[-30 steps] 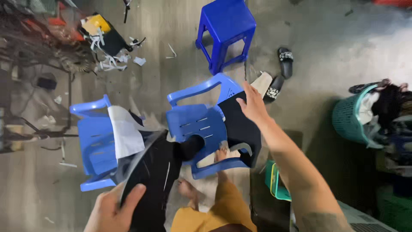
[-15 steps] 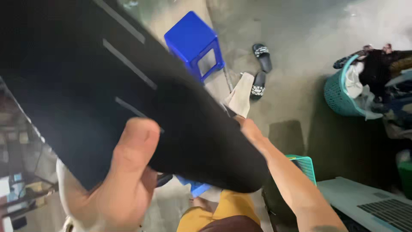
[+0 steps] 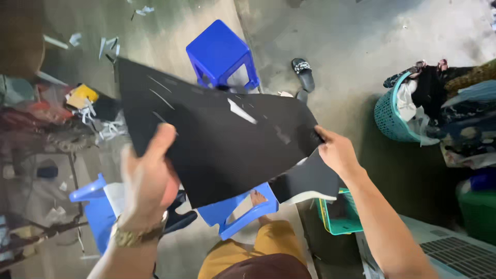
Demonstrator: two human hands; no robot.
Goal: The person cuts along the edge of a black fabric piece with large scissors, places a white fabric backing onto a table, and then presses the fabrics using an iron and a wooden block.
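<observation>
I hold a large black sheet (image 3: pixel 222 139) with pale scuff marks up in front of me, spread flat between both hands. My left hand (image 3: pixel 147 178), with a gold watch on its wrist, grips the sheet's lower left edge, thumb on top. My right hand (image 3: pixel 336 150) pinches the sheet's right edge. A second dark piece (image 3: pixel 307 181) with a white underside hangs just below my right hand. Under the sheet stand two blue plastic chairs (image 3: pixel 235 212), partly hidden.
A blue plastic stool (image 3: pixel 219 51) stands on the concrete floor beyond the sheet, a black sandal (image 3: pixel 304 73) beside it. A teal laundry basket (image 3: pixel 390 116) full of clothes is at right, a small green basket (image 3: pixel 338 214) near my leg. Scraps and clutter lie at left.
The sheet has gone from hanging low by the chairs, to close before the camera, to held out flat. My right hand has taken hold of its right edge.
</observation>
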